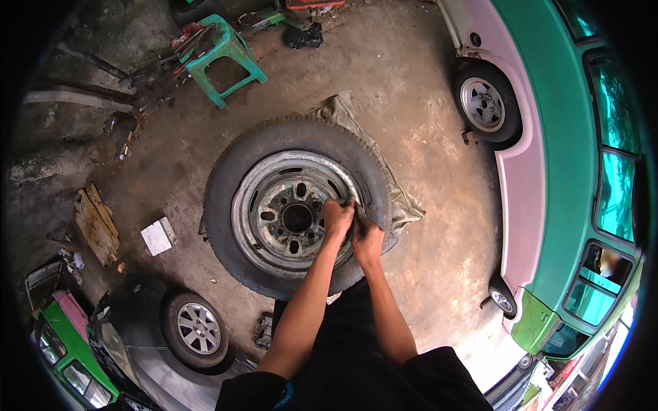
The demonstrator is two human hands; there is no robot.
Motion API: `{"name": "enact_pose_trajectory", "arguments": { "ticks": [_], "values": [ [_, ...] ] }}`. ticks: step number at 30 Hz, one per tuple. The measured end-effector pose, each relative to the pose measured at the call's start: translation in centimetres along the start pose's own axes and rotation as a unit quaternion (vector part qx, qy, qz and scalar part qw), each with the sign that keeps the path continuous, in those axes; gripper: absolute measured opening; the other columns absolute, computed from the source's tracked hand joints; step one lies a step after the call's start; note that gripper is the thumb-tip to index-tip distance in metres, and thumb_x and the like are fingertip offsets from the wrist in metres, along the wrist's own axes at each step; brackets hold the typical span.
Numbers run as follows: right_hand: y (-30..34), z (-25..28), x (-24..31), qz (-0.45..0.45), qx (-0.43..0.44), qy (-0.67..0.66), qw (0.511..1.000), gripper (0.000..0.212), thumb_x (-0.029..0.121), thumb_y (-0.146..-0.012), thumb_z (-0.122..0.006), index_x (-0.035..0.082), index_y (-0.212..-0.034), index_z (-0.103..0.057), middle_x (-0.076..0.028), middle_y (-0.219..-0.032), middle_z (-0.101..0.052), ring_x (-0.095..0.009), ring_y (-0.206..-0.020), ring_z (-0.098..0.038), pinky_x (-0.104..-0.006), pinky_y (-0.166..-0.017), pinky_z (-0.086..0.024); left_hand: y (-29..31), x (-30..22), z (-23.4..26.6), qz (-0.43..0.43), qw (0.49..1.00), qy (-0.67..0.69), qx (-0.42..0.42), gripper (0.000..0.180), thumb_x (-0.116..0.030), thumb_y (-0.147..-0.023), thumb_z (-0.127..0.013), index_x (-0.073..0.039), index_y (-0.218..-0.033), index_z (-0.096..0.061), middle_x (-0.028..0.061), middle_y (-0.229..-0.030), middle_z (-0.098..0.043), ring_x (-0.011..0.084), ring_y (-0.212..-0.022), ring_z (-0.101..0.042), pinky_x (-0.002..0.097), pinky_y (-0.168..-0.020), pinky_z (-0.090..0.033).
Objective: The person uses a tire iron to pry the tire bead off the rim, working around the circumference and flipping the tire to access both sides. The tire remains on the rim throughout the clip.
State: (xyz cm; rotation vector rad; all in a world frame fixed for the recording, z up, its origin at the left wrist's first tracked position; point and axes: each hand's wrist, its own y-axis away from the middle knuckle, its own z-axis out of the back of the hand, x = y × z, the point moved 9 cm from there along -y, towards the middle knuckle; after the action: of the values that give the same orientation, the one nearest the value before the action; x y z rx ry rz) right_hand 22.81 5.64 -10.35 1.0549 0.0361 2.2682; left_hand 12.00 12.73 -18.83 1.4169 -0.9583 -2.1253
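Note:
A car wheel [329,183] lies flat before me, a worn black tire around a scuffed grey steel rim. My left hand [337,218] rests over the rim's right part, fingers closed, with a fingertip near the rim's edge. Just right of it, my right hand [368,236] is closed over the tire's inner sidewall. A small dark shape shows between the two hands, too small to name. What each hand grips is hidden. Beneath the wheel, a crumpled grey-green cloth [404,207] sticks out at the top and right.
A green plastic stool [226,51] stands at the far left, with a black plastic bag [303,36] nearby. Along the right is a green and pink van [524,198]. A dark car [147,335] sits at lower left, near a white box [158,236] and broken wood [96,224].

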Motion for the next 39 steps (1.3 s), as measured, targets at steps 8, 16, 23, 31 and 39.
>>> {"name": "enact_pose_trajectory", "arguments": {
  "ticks": [8,16,23,31,39],
  "values": [
    [0.1,0.3,0.8,0.01,-0.026,-0.021,0.999,0.018,0.007,-0.086,-0.06,-0.001,-0.099,-0.069,-0.027,-0.083,-0.065,-0.042,-0.08,-0.066,-0.0429,-0.07,-0.05,0.6,-1.3,0.4,-0.028,0.999,-0.001,-0.029,0.032,-0.024,-0.084,-0.074,0.007,-0.076,-0.069,0.0158,-0.067,-0.068,0.0202,-0.06,-0.059,0.0393,-0.063,-0.046],
    [-0.3,0.5,1.2,0.008,-0.016,-0.033,0.999,0.017,0.008,-0.086,-0.059,-0.002,-0.097,-0.067,-0.027,-0.083,-0.063,-0.042,-0.083,-0.066,-0.0425,-0.07,-0.05,0.5,-1.5,0.3,-0.022,0.999,0.016,-0.029,0.03,-0.021,-0.084,-0.074,0.008,-0.077,-0.069,0.0155,-0.069,-0.069,0.0176,-0.062,-0.059,0.0377,-0.064,-0.046],
    [-0.2,0.3,0.9,-0.002,-0.021,-0.037,0.999,0.019,0.008,-0.085,-0.06,-0.001,-0.101,-0.067,-0.028,-0.085,-0.065,-0.043,-0.086,-0.065,-0.0438,-0.073,-0.051,0.6,-1.1,0.4,-0.044,0.998,0.005,-0.036,0.035,-0.022,-0.085,-0.074,0.01,-0.072,-0.066,0.0135,-0.062,-0.065,0.0149,-0.058,-0.053,0.0391,-0.061,-0.044],
    [-0.5,-0.2,1.3,-0.003,0.0,-0.03,1.0,0.022,0.007,-0.086,-0.059,0.0,-0.104,-0.068,-0.028,-0.088,-0.064,-0.042,-0.089,-0.065,-0.0453,-0.075,-0.051,-0.3,-0.5,0.8,-0.01,0.999,0.005,-0.046,0.038,-0.026,-0.085,-0.074,0.008,-0.07,-0.066,0.0112,-0.059,-0.063,0.0137,-0.057,-0.049,0.0392,-0.059,-0.043],
    [0.1,0.2,0.6,-0.02,-0.01,-0.042,0.999,0.022,0.01,-0.085,-0.062,-0.001,-0.104,-0.069,-0.027,-0.088,-0.066,-0.039,-0.086,-0.068,-0.0412,-0.075,-0.052,0.1,-0.9,0.5,-0.032,0.998,0.027,-0.036,0.034,-0.026,-0.083,-0.075,0.007,-0.077,-0.07,0.0145,-0.064,-0.065,0.0206,-0.061,-0.057,0.0395,-0.061,-0.045]
  ]
}}
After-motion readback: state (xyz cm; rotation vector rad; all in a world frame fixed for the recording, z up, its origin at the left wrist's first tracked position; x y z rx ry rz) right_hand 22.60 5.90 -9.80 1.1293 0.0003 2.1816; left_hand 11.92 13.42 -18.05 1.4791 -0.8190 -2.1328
